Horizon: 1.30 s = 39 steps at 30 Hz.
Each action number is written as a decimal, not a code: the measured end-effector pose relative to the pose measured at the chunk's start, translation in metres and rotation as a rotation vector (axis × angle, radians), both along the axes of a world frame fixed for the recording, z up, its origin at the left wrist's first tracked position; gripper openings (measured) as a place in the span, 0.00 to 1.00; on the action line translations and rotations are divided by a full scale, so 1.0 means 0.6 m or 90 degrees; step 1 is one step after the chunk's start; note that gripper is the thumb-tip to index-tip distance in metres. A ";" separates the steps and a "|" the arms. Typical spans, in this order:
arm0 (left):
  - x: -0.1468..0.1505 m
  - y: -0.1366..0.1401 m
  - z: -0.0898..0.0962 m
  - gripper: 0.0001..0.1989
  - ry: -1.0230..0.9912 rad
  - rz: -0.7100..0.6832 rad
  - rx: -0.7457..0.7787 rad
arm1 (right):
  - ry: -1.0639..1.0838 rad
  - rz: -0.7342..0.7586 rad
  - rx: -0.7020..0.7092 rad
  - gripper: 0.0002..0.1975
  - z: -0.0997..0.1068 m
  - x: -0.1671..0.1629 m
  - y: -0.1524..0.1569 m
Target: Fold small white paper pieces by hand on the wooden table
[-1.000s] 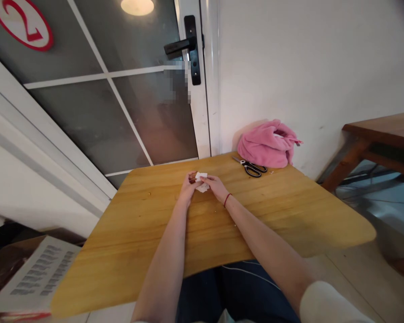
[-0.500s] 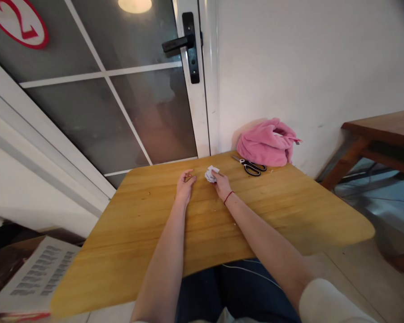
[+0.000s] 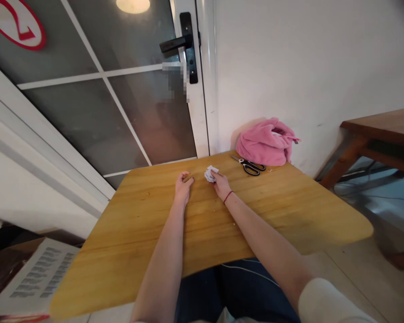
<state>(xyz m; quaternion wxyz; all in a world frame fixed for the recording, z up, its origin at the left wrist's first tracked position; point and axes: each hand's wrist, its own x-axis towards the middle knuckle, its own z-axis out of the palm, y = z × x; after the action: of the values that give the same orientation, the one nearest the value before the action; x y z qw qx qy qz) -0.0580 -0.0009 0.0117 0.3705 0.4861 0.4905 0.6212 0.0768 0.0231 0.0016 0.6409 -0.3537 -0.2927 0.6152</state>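
A small crumpled or folded wad of white paper (image 3: 210, 174) is pinched in my right hand (image 3: 221, 183), just above or on the wooden table (image 3: 131, 237). The thumb presses on its near right side, and the fingers beneath are mostly hidden. To the left, apart from the paper, my left hand (image 3: 183, 186) is empty, its fingers loosely curved and thumb held away from them. Right of the paper lie scissors (image 3: 249, 166) with black handles, blades pointing to the far left.
A pink plush bag (image 3: 265, 142) rests at the table's back edge against the wall, behind the scissors. Beyond the table is a glass door with a black handle (image 3: 189, 47). A printed cardboard box (image 3: 37, 273) stands low at left; another wooden table (image 3: 384, 128) stands at right.
My left hand has shifted very slightly left, away from the paper. My right hand keeps its pinch on the paper, nearly still. The whole view has drifted a little.
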 end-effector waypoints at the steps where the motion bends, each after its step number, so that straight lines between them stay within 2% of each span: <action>1: 0.000 0.000 0.001 0.14 -0.024 -0.012 0.000 | 0.004 0.002 0.001 0.12 0.000 0.000 0.000; 6: 0.002 -0.005 0.007 0.19 -0.134 -0.078 0.009 | 0.002 0.000 0.005 0.12 0.003 0.000 -0.003; 13: 0.013 -0.005 0.003 0.20 -0.121 -0.084 0.009 | -0.078 0.028 0.050 0.17 0.003 -0.006 -0.008; 18: 0.015 -0.003 0.002 0.11 -0.182 -0.091 0.031 | -0.175 0.003 0.115 0.18 0.004 -0.009 -0.012; 21: 0.019 -0.003 0.001 0.11 -0.203 -0.090 0.020 | -0.213 0.008 0.159 0.18 0.005 -0.010 -0.015; 26: 0.030 -0.008 -0.001 0.14 -0.034 -0.172 0.002 | -0.294 0.011 0.219 0.18 0.009 -0.010 -0.024; 31: 0.029 -0.013 0.002 0.09 0.191 -0.029 0.076 | -0.486 -0.083 0.315 0.15 0.013 -0.008 -0.024; 34: 0.023 -0.012 0.001 0.07 0.250 -0.012 0.084 | -0.614 -0.128 0.352 0.13 0.005 -0.005 -0.017; 36: 0.020 -0.009 -0.003 0.05 0.302 -0.007 0.061 | -0.726 -0.117 0.337 0.12 -0.002 -0.003 -0.012; 39: 0.019 -0.003 -0.015 0.08 0.350 0.020 0.016 | -0.880 -0.043 0.285 0.11 -0.010 -0.002 -0.010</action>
<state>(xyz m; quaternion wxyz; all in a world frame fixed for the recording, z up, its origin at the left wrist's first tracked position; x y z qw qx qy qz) -0.0468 -0.0027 0.0030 0.2079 0.6335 0.5720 0.4778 0.0753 0.0170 -0.0042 0.3848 -0.5307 -0.7388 0.1564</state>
